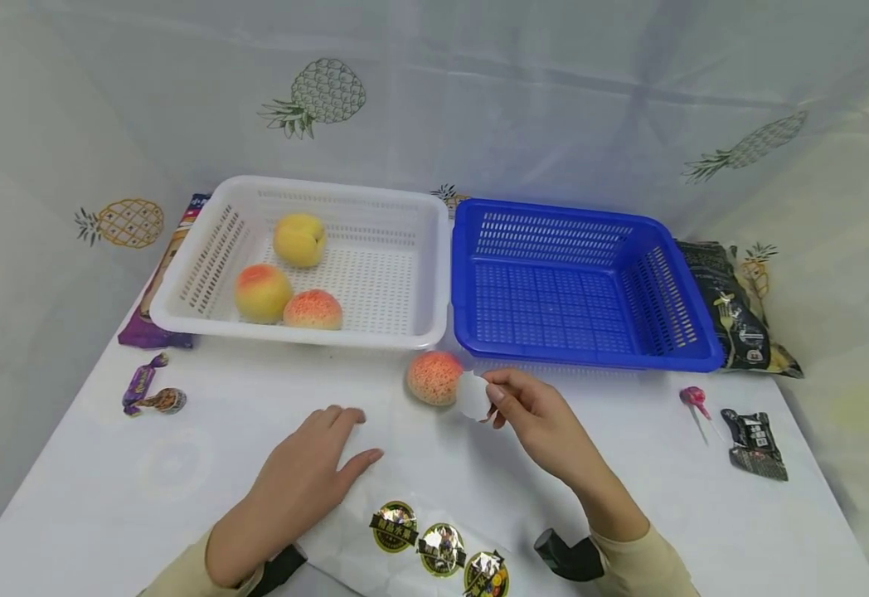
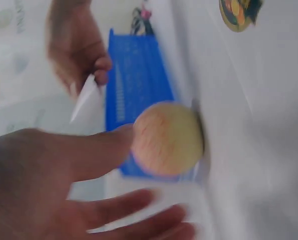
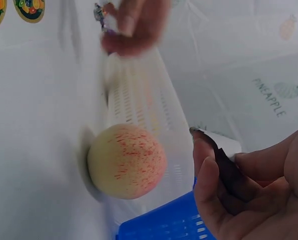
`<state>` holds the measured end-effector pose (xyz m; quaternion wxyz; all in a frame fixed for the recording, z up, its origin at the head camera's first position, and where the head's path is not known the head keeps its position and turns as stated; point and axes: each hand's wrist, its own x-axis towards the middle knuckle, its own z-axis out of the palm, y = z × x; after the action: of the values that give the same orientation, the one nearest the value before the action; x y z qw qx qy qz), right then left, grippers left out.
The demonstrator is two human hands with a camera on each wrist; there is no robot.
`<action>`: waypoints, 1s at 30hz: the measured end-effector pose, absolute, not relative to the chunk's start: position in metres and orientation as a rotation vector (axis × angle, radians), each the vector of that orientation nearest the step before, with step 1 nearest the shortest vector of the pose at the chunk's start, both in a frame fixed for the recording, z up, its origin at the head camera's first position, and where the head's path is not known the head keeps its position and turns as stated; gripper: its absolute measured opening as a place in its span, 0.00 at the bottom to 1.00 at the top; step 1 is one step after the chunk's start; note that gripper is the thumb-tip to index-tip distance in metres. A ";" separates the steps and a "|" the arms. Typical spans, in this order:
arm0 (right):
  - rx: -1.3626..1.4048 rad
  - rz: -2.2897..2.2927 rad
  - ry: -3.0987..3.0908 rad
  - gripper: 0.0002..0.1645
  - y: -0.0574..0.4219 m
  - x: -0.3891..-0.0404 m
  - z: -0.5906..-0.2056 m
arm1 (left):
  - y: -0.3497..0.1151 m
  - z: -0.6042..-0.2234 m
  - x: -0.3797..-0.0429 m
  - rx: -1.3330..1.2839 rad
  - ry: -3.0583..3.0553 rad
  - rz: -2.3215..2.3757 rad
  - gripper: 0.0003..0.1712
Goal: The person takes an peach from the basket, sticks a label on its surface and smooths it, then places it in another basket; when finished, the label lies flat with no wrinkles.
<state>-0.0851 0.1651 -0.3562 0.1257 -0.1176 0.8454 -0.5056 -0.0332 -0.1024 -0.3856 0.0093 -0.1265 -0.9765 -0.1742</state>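
White sheet material (image 1: 473,396) is pinched in your right hand (image 1: 546,424), just beside the peach (image 1: 435,377) lying on the table (image 1: 106,497) before the white basket (image 1: 419,274). Your left hand (image 1: 308,477) rests flat, empty. Judged step: sorting; next requires grasping this peach.

Bright, even, soft-shadowed light; both wrist views blurred, head view edges curved.

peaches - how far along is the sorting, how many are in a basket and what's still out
Three peaches already lie in the white basket. The blue basket holds nothing. In hand: the right hand pinches a small white piece beside the fourth peach, which sits on the table before the baskets; the left hand rests flat nearby. Left out: that peach, plus sweets and packets around the baskets.
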 end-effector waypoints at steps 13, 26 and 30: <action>-0.353 -1.368 2.615 0.11 0.164 -0.089 -0.364 | -0.052 -0.411 -0.102 -0.681 -2.844 -0.856 0.45; -0.642 -1.408 2.822 0.12 0.163 -0.087 -0.361 | -0.049 -0.414 -0.105 -0.419 -2.954 -1.286 0.42; -1.304 -1.210 3.113 0.15 0.158 -0.083 -0.353 | -0.055 -0.401 -0.099 -0.361 -2.909 -1.941 0.35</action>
<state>-0.0830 0.1583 -0.3533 -0.2198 -0.3548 0.8470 -0.3293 -0.0988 -0.0551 -0.4009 -0.1860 -0.1009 -0.8129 -0.5425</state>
